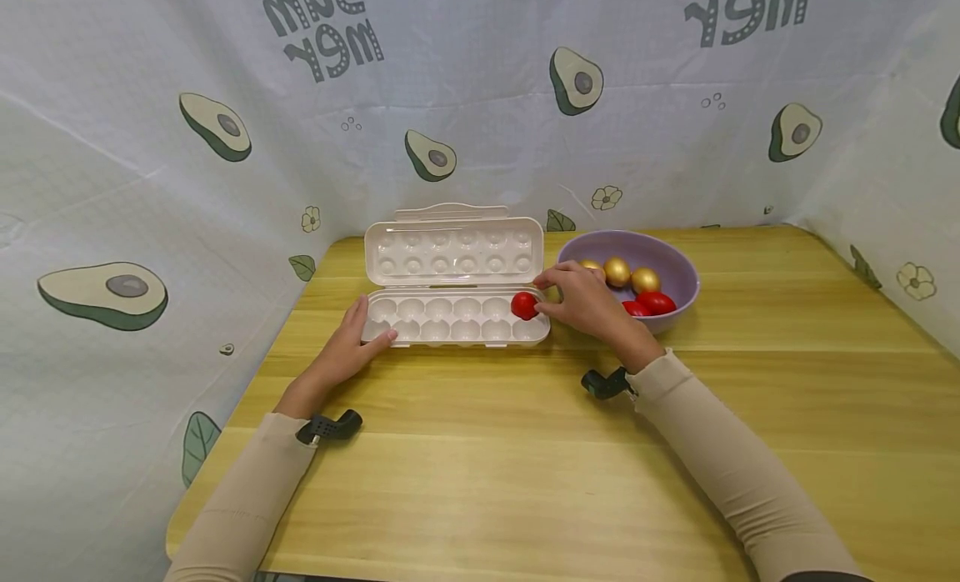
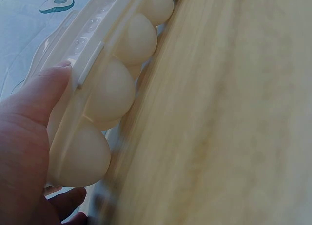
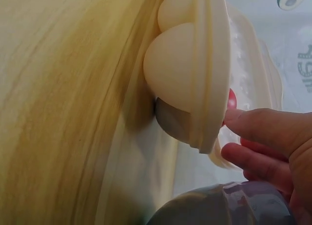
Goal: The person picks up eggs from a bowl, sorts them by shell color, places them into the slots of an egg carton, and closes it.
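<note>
A cream plastic egg carton (image 1: 437, 338) lies with its lid (image 1: 453, 253) raised at the back. My left hand (image 1: 347, 346) grips the carton's left end, thumb over the front rim and fingers around the side; in the left wrist view the thumb (image 2: 46, 91) rests at the rim. A red egg (image 1: 523, 306) sits at the back-row cup on the far right. My right hand (image 1: 581, 300) pinches that egg from its right side, and the right wrist view shows the thumb (image 3: 265, 127) against it, the egg partly hidden behind the rim.
Close to the carton's right stands a purple bowl (image 1: 686, 269) holding gold eggs (image 1: 617, 272) and red eggs (image 1: 656, 303), partly covered by my right hand. Both stand near the back of a wooden table (image 1: 465, 465), before a curtain (image 1: 495, 107) printed with avocados.
</note>
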The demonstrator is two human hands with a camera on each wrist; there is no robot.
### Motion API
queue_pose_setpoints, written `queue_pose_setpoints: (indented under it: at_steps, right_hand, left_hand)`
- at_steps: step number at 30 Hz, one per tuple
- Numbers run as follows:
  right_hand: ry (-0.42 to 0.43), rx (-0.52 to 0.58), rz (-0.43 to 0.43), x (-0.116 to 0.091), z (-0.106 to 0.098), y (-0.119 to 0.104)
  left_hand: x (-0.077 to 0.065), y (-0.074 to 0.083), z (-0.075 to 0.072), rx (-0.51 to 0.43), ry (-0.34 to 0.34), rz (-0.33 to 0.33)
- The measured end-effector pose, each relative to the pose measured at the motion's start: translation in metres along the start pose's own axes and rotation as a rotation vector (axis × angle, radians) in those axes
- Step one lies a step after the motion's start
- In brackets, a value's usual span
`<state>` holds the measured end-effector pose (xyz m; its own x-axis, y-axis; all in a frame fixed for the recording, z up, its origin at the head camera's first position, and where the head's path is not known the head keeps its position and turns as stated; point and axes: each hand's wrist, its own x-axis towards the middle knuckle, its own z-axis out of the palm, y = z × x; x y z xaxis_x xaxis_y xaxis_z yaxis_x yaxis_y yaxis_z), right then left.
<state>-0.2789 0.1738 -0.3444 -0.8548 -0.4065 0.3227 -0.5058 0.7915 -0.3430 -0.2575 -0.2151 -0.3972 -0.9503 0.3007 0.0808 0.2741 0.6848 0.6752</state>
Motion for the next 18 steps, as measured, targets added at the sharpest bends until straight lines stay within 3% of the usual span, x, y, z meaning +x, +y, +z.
queue_pose_setpoints:
  at_steps: [9, 18]
  right_hand:
    - [-0.022, 0.202, 0.036, 0.0, -0.009, 0.006]
    - [-0.076, 0.284, 0.119, -0.006, -0.018, 0.008]
  left_hand:
    - [0.0, 0.001, -0.001, 0.02, 0.004, 0.003]
    - [0.0, 0.001, -0.002, 0.024, 0.006, 0.005]
